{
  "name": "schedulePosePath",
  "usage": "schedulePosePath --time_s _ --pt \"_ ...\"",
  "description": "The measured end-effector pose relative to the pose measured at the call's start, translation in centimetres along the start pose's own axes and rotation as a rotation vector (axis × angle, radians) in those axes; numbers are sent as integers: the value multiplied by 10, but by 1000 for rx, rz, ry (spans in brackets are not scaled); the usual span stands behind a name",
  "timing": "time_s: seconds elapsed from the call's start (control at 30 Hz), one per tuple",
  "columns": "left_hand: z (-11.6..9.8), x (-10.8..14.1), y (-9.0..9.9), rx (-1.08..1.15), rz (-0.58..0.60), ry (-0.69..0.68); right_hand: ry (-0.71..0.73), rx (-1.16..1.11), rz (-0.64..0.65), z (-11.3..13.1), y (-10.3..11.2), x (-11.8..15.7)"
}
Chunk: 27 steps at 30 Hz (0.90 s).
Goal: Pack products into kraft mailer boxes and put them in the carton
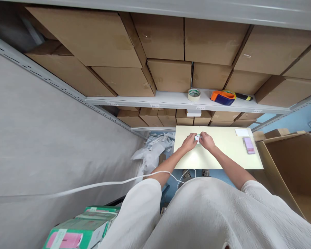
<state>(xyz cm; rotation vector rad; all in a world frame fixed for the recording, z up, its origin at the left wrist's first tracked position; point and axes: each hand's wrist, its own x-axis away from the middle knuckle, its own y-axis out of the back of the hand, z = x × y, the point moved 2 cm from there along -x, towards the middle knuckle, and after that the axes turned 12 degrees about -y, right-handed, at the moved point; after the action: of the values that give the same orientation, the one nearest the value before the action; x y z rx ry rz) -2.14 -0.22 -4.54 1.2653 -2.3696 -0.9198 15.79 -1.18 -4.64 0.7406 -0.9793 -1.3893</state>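
Over the pale yellow tabletop (217,155), my left hand (189,142) and my right hand (206,141) meet around a small white and green item (197,139). Fingers of both hands are closed on its two sides. It looks like a little packet or box, but it is too small to tell which. My fingers cover part of its edges. Toward the table's right end lie a white rectangular piece (242,132) and a blurred purple and pink item (249,145).
Shelving ahead holds several brown cartons (160,36). On its ledge (171,98) sit a tape roll (194,94), an orange and blue tape dispenser (223,98) and a cutter knife (243,96). An open carton (287,166) stands right, backing-paper scraps (154,152) left. A white cable (106,183) crosses low.
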Motion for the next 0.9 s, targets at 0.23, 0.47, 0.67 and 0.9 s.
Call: schedulePosePath --time_s 0.23,0.47,0.67,0.9 --pt "6 1 -1 17 -19 102 28 -156 -10 -4 -8 1" --pt "5 0 0 17 -7 92 122 -154 49 -9 1 -4" --pt "1 -2 -3 -3 -2 99 17 -33 42 -2 3 -8" --pt "2 -2 -4 32 -32 83 -65 -22 57 2 2 -13"
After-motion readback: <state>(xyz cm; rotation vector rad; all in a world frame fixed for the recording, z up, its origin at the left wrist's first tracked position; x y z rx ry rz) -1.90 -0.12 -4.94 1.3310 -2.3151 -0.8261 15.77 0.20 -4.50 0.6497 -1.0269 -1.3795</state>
